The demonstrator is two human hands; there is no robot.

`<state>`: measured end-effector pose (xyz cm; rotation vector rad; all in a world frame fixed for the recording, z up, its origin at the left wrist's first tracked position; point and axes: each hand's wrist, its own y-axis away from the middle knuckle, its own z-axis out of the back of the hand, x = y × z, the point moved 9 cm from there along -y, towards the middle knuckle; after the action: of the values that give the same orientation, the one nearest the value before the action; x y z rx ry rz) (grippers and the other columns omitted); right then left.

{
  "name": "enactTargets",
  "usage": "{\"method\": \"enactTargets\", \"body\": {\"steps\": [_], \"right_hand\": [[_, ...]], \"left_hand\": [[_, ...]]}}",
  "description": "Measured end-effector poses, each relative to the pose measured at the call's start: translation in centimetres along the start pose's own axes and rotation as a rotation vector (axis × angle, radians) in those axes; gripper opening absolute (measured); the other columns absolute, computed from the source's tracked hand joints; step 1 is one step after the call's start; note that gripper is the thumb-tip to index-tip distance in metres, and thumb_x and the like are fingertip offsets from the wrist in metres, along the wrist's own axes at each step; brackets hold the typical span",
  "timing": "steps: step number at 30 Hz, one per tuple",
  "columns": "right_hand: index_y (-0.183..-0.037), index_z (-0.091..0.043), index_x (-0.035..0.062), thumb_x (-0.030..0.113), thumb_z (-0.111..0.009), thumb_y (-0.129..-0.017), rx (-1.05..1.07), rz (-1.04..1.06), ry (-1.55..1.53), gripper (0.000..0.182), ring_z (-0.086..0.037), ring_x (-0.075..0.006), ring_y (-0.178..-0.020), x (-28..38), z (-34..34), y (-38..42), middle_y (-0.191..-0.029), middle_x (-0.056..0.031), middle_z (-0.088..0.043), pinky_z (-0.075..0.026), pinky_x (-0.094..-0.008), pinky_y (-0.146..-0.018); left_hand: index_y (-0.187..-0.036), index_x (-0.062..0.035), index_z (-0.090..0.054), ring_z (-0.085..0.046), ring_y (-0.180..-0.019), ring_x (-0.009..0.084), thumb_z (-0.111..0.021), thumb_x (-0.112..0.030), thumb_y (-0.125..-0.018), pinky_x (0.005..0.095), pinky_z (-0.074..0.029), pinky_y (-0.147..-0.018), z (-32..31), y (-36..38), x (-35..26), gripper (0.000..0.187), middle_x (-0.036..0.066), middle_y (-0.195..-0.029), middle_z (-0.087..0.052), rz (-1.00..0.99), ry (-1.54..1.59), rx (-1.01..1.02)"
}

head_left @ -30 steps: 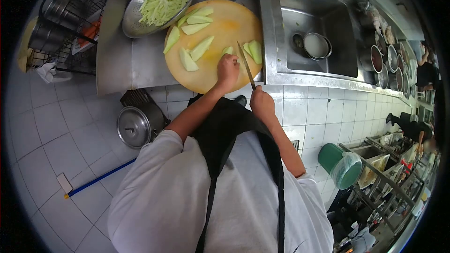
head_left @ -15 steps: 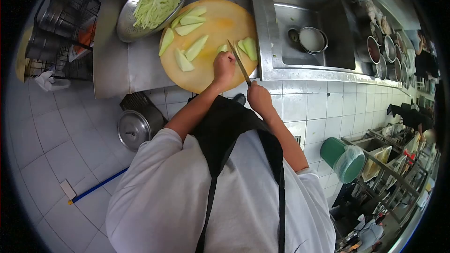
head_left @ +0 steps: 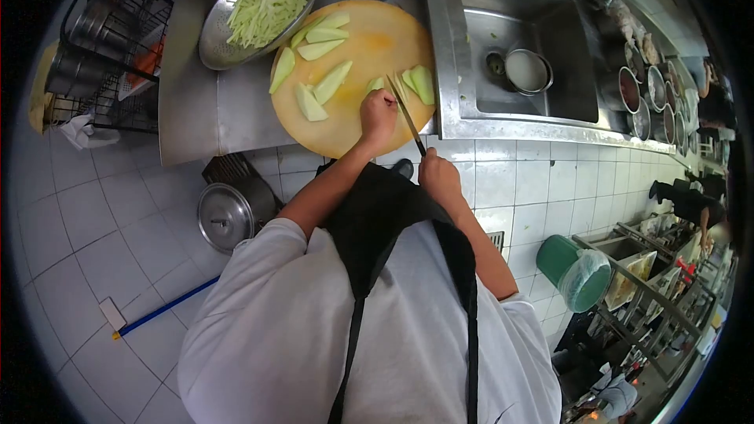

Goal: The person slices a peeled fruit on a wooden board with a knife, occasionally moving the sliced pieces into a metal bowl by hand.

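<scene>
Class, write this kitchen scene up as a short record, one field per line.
Left hand: holding a pale green piece on the round board
Right hand: gripping the knife by its handle
Colander: heaped with pale green shreds
Sink: round metal container inside
Floor: lidded pot, left of the person

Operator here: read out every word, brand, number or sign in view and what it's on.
None can be read.
Knife and cutting board: no legible marking.
Green bin and lidded pot: no legible marking.
Background at far right: too small and blurred to tell.
</scene>
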<state>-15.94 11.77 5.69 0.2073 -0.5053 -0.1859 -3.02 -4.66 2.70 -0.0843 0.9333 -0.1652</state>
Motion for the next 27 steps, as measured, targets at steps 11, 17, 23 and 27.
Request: {"method": "enactTargets", "body": {"steps": [11,17,23,27], "right_hand": [[-0.090,-0.054,-0.0022,0.010,-0.056,-0.091,0.044,-0.062,0.032,0.013,-0.071,-0.0424,-0.068,-1.0,-1.9,-0.9,-0.074,-0.0259,-0.069,-0.058,-0.0514,-0.064],[-0.091,-0.055,-0.0026,0.012,-0.055,-0.095,-0.066,-0.001,0.010,0.015,-0.069,-0.0446,-0.067,-0.5,-0.2,-2.2,-0.072,-0.0273,-0.067,-0.055,-0.0545,-0.061],[-0.092,-0.055,-0.0024,0.015,-0.055,-0.096,-0.098,-0.018,-0.063,0.018,-0.068,-0.0457,-0.068,0.1,1.1,-1.4,-0.072,-0.0269,-0.068,-0.055,-0.0561,-0.063],[-0.092,-0.056,-0.0019,0.017,-0.055,-0.097,-0.065,-0.028,-0.091,0.019,-0.068,-0.0470,-0.068,0.0,0.1,-1.3,-0.072,-0.0279,-0.067,-0.055,-0.0571,-0.065]], "left_hand": [[-0.081,-0.0026,-0.066,-0.068,-0.078,0.0339,-0.074,-0.001,-0.078,0.0434,-0.054,-0.071,-0.6,0.2,0.2,0.009,0.015,-0.081,-0.068,0.026,0.017,0.046],[-0.088,-0.0047,-0.068,-0.068,-0.082,0.0337,-0.074,-0.007,-0.081,0.0436,-0.054,-0.072,3.0,-0.5,-1.7,0.009,0.012,-0.087,-0.068,-0.007,-0.107,0.043],[-0.113,-0.0044,-0.072,-0.067,-0.095,0.0307,-0.076,-0.009,-0.080,0.0428,-0.053,-0.084,4.8,-1.3,2.1,0.033,0.013,-0.102,-0.066,0.073,-0.114,0.162],[-0.114,-0.0032,-0.071,-0.068,-0.089,0.0287,-0.077,-0.006,-0.077,0.0400,-0.054,-0.082,3.0,-1.0,2.5,0.037,0.013,-0.105,-0.065,-0.010,-0.044,0.187]]}}
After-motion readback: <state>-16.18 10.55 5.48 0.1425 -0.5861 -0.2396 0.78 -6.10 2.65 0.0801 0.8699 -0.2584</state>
